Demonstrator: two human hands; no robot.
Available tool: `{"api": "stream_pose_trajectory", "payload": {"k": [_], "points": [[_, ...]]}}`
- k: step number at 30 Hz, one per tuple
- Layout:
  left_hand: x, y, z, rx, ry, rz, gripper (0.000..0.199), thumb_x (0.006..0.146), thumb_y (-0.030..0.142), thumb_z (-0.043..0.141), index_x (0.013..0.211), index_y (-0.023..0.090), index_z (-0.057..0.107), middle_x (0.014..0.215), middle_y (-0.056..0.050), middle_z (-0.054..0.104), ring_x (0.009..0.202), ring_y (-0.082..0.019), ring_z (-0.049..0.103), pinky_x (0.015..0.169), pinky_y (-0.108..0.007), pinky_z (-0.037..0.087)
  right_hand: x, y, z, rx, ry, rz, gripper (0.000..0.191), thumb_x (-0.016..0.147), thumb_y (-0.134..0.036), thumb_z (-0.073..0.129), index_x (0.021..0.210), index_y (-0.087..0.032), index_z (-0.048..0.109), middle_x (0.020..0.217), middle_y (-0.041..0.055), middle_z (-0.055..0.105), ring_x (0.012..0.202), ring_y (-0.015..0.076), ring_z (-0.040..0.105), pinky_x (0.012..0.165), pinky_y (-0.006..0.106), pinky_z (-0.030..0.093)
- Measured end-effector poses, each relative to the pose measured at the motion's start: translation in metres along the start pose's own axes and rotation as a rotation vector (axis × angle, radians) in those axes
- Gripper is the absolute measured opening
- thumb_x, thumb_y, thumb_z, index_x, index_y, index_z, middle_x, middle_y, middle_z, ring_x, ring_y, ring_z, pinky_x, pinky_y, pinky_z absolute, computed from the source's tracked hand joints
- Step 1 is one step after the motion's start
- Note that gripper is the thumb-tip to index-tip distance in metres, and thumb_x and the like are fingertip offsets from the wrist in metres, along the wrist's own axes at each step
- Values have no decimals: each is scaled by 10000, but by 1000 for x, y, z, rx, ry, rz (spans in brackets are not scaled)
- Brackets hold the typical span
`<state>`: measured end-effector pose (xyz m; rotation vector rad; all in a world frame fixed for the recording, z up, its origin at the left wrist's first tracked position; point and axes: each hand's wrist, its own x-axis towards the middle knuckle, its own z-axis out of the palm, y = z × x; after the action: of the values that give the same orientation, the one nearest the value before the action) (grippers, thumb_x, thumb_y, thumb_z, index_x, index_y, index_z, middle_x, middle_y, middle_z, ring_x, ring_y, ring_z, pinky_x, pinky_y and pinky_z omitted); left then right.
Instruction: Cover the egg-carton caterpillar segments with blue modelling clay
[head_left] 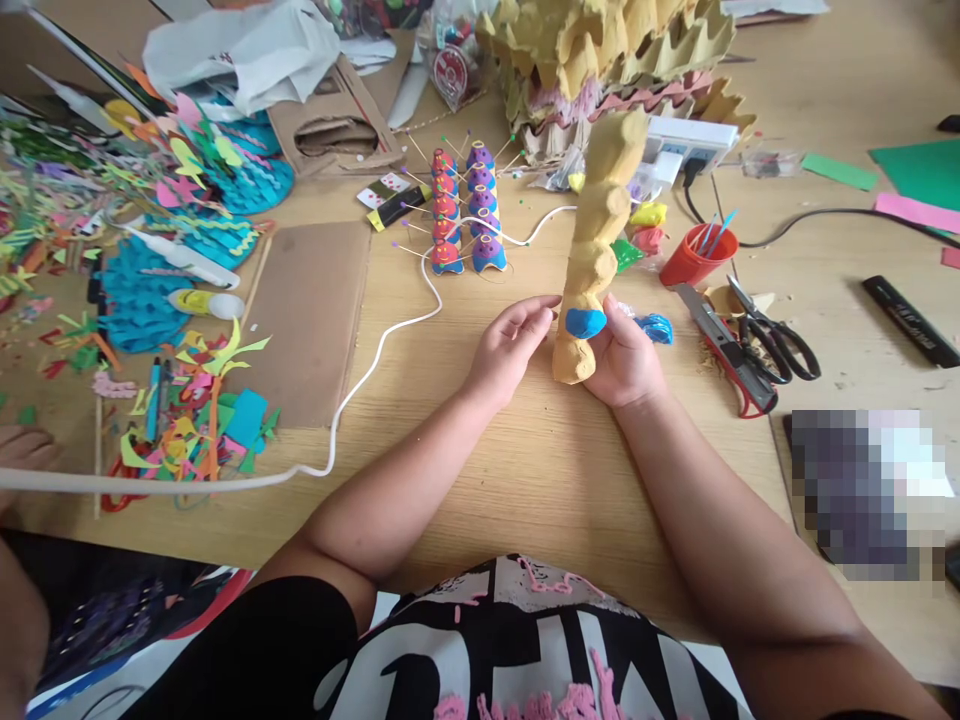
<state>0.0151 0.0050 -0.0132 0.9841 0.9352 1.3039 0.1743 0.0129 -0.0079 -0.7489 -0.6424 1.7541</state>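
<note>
A tan egg-carton strip [598, 225] stands up in front of me, tilted slightly, with a patch of blue clay [586, 322] pressed onto its lower part. My right hand [626, 355] grips its lower right side, thumb along the edge. On the other side, my left hand [514, 345] has its fingers closed against the strip's lower left edge, their tips partly hidden behind it. Just behind my right hand lies a bag of blue clay [655, 328]. Two decorated caterpillars, one red and blue [446, 215] and one purple and blue [484, 210], sit beyond my left hand.
A white cable [382, 345] crosses the table left of my hands. To the right are a red cup [697, 255], a utility knife [731, 350] and scissors [776, 335]. Egg cartons [600, 50] are stacked behind. Cardboard [304, 320] and paper scraps lie left, near another person's hand [26, 450].
</note>
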Motion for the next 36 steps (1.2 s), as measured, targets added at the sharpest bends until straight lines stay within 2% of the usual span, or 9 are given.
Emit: {"api": "stream_pose_trajectory", "payload": {"k": [2, 5, 10, 13, 16, 20, 25, 31, 36], "points": [[-1, 1, 1, -57, -79, -39, 594, 772, 696, 967, 1123, 234, 844, 1124, -66, 871, 1180, -253, 789, 1040, -362, 594, 0, 1, 1, -20, -6, 17, 445, 922, -746, 782, 1016, -312, 746, 927, 23, 871, 1112, 293, 844, 920, 434, 725], [-2, 4, 2, -125, -115, -121, 571, 733, 676, 1002, 1023, 214, 833, 1008, -47, 871, 1102, -231, 809, 1049, -344, 602, -1, 3, 3, -59, -30, 17, 490, 888, -780, 800, 987, -304, 742, 916, 30, 864, 1100, 286, 838, 929, 428, 720], [-3, 12, 5, -237, -65, -275, 317, 918, 496, 917, 896, 216, 770, 888, -30, 848, 939, -189, 835, 849, -285, 630, -2, 9, 9, -193, -11, -32, 579, 842, -874, 774, 930, -306, 715, 882, 35, 828, 1076, 293, 815, 922, 462, 708], [-2, 16, 6, -338, -86, -333, 267, 985, 484, 846, 961, 225, 785, 932, -35, 860, 1003, -216, 853, 861, -314, 654, -2, 12, 7, -318, 74, -150, 621, 860, -928, 704, 841, -308, 675, 803, 21, 758, 985, 271, 785, 886, 447, 686], [1, 19, 5, -401, -42, -367, 224, 1037, 462, 779, 1019, 240, 801, 978, -15, 865, 1006, -192, 848, 871, -293, 654, -5, 10, 2, -539, 194, -390, 597, 909, -873, 712, 794, -290, 656, 772, 6, 668, 845, 211, 692, 845, 393, 637], [4, 21, 3, -444, 17, -411, 228, 1103, 417, 682, 1017, 239, 796, 972, 4, 855, 925, -145, 825, 825, -242, 626, -12, 3, 0, -714, 211, -540, 488, 889, -747, 840, 950, -293, 673, 862, -5, 621, 813, 181, 609, 779, 353, 573], [4, 23, 4, -484, -7, -438, 253, 1133, 361, 621, 1018, 220, 797, 956, 6, 849, 844, -116, 802, 796, -217, 618, -13, 1, 1, -710, 126, -538, 541, 841, -668, 929, 1209, -348, 696, 1039, 3, 638, 914, 189, 630, 861, 355, 592], [2, 21, 3, -457, -29, -432, 209, 1085, 384, 710, 986, 216, 787, 944, -9, 842, 838, -135, 803, 791, -234, 633, -7, 3, -4, -801, 86, -570, 605, 781, -679, 962, 1246, -355, 748, 986, 12, 614, 888, 232, 601, 900, 425, 595], [1, 17, -1, -426, -74, -393, 205, 1067, 408, 741, 994, 222, 788, 932, -11, 826, 827, -139, 791, 770, -249, 628, -10, -1, -2, -883, 68, -602, 558, 780, -691, 962, 1197, -356, 803, 925, 15, 605, 844, 243, 581, 935, 470, 590]]}}
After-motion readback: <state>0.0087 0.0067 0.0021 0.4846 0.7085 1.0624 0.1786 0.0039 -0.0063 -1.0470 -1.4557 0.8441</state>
